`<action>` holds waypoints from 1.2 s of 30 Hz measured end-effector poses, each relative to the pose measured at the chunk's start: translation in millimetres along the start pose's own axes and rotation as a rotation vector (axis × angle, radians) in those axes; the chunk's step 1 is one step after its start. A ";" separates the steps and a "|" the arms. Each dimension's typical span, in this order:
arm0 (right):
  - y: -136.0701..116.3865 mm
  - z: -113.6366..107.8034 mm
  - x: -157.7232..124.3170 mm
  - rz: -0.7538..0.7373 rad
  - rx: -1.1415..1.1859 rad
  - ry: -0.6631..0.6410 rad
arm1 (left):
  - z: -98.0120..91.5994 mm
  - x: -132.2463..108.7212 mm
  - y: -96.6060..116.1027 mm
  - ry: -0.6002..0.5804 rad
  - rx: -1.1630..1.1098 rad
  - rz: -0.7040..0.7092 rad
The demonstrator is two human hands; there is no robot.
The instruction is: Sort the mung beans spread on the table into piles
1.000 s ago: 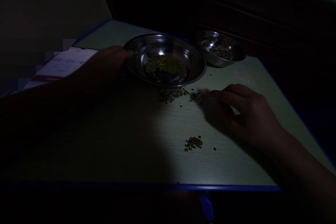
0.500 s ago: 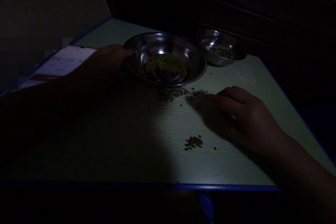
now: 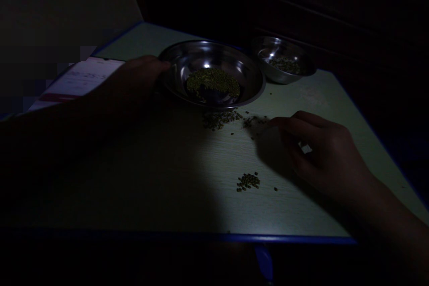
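My left hand [image 3: 142, 69] grips the left rim of a wide steel bowl [image 3: 250, 91]; its thumb shows on the rim, the other fingers are hidden in shadow. Small green beans [image 3: 214, 80], like mung beans, lie inside the bowl. Below its front rim is a loose pile of beans [image 3: 221, 119] on the table. My right hand [image 3: 318, 147] hovers low at the right, index finger stretched towards a few scattered beans [image 3: 250, 121], with a gap between finger and thumb. Nothing can be seen in it. Nearer me lies a small cluster of beans [image 3: 248, 181].
A smaller steel bowl [image 3: 283, 77] with beans in it stands at the back right. Paper with red and white print [image 3: 82, 73] lies at the left, partly behind my left arm. The pale table [image 3: 174, 187] has a blue edge. The room is very dark.
My right hand has drawn slightly to the right, away from the bean pile. A few beans by its fingertip have shifted. My left hand stays on the bowl.
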State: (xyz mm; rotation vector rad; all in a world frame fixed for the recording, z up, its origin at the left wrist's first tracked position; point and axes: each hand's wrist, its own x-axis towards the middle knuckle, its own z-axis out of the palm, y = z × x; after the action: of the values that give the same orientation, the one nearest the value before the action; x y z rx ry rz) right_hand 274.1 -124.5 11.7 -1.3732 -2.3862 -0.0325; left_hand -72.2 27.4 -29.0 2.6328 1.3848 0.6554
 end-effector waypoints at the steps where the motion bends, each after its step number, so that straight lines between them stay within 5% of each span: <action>1: 0.1 0.1 0.0 0.006 -0.001 -0.011 | -0.5 0.0 1.7 -0.002 0.003 -0.013; 11: 16.3 5.2 4.8 0.155 -0.037 0.011 | -2.2 0.9 6.6 -0.004 -0.055 -0.065; 36: 5.5 6.9 4.5 -0.092 -0.015 0.010 | 0.0 -1.3 -0.8 0.007 -0.093 -0.009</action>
State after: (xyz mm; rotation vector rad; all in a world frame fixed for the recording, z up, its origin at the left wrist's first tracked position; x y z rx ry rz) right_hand 274.5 -116.5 5.9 -1.2656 -2.4444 -0.0813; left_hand -73.4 26.9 -29.6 2.5537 1.3328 0.7103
